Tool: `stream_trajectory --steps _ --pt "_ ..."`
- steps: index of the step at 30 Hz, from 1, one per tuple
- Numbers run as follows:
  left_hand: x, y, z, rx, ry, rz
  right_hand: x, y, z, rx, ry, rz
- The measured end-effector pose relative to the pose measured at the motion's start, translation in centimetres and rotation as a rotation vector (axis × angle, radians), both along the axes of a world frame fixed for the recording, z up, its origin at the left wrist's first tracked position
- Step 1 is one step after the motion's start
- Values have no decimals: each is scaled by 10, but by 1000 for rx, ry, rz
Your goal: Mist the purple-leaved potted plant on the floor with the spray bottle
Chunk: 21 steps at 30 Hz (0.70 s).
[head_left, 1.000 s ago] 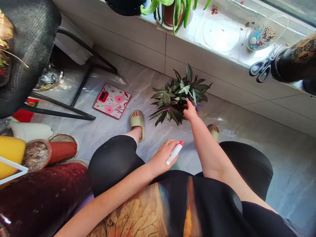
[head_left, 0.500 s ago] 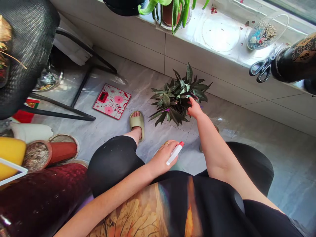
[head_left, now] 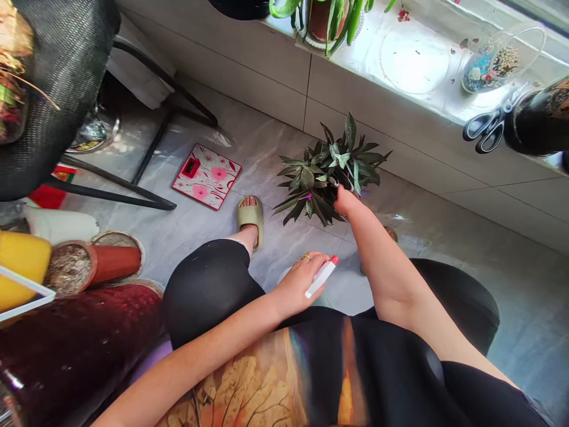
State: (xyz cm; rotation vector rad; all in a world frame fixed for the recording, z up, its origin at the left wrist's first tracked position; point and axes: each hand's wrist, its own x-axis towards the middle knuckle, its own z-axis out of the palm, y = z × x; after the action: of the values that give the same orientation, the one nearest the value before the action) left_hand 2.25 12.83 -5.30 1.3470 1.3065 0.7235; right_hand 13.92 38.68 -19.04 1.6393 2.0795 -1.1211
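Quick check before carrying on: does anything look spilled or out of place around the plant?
Yes: red specks lie scattered on the pale windowsill, which looks like spilled debris. They are too small to identify.

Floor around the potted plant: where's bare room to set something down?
Bare grey floor tile shows right of the potted plant, below the wall panels. A smaller patch lies between the plant and the pink scale. The lower left is crowded, with tipped terracotta pots against a dark red container.

Strong daylight from the upper right glares white off the windowsill (head_left: 413,62) and sheens the floor tiles (head_left: 400,228); shadows stay soft; the wide lens bends the frame's edges.
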Motion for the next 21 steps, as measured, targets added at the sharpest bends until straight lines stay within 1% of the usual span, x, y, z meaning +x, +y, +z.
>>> stream_trajectory --steps 3,4,8,11,13,15,17,21 --pt "0 0 1 6 -13 2 -7 1 -1 -152 -77 -46" --pt "0 0 1 4 -17 1 -9 1 -1 -163 -78 -67" --pt "-1 0 3 -3 -16 -7 -10 -4 -5 -107 -41 -142" --pt "-1 1 4 -1 -5 -25 -8 -8 -7 -184 57 -252" --pt "0 1 3 0 0 -31 -5 -7 -7 -208 118 -291" --pt "0 2 2 -2 5 -33 -2 -4 -7 -196 140 -280" --pt "1 2 1 -6 11 -37 1 2 -6 -161 109 -235" --pt "3 3 -1 -13 11 -41 5 15 -2 -20 29 -115"
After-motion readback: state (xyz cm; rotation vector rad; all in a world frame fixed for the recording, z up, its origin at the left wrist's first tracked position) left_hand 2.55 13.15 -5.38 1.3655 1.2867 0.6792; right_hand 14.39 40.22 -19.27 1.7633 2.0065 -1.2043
